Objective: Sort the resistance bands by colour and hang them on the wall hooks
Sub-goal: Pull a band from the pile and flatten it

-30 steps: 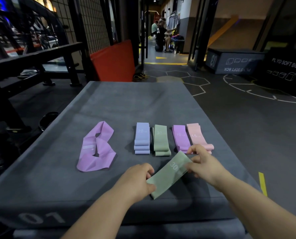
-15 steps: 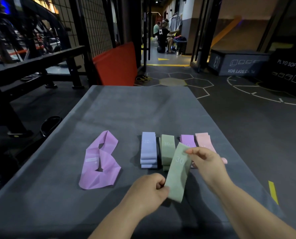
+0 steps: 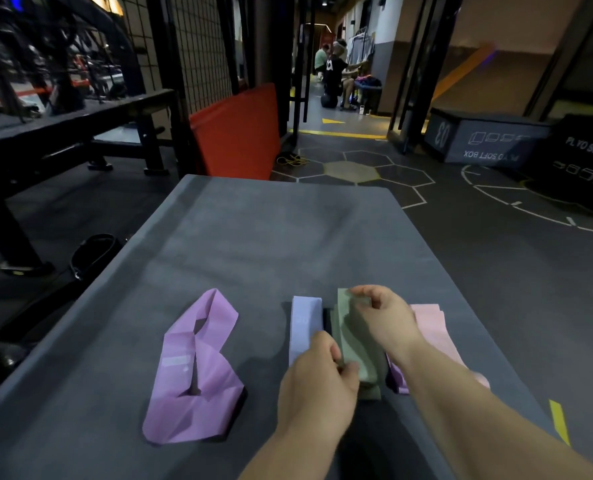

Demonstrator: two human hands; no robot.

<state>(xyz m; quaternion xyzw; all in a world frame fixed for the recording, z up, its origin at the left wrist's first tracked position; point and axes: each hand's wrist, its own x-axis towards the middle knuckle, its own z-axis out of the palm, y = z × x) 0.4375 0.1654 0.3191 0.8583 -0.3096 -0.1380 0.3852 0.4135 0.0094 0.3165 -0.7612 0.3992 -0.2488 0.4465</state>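
Green elastic band (image 3: 352, 341) is held lengthwise between both hands, low over the green stack (image 3: 370, 393) on the grey padded box (image 3: 253, 237). The left hand (image 3: 317, 382) is closed on the near end, pinching it between thumb and curled fingers. The right hand (image 3: 387, 320) pinches the far end at the fingertips. The band sags and twists slightly along its length and is not yet lying flat. The green stack sits between a pale blue stack (image 3: 305, 323), just beside it on the left, and a purple stack (image 3: 397, 379) on the right, which is largely hidden under the right forearm. A pink stack (image 3: 428, 323) lies beyond that. One loose purple band (image 3: 215, 375) lies unfolded, well apart to the left and not yet sorted. No wall hooks are in view, so the hanging stage appears not to have begun. Risks noted: the stacks stand close together, so a twisted or skewed release could drape the band over the blue stack. The right forearm crosses the purple and pink stacks and could drag them out of line on withdrawal. The lighting is dim, and pale blue may be mistaken for purple
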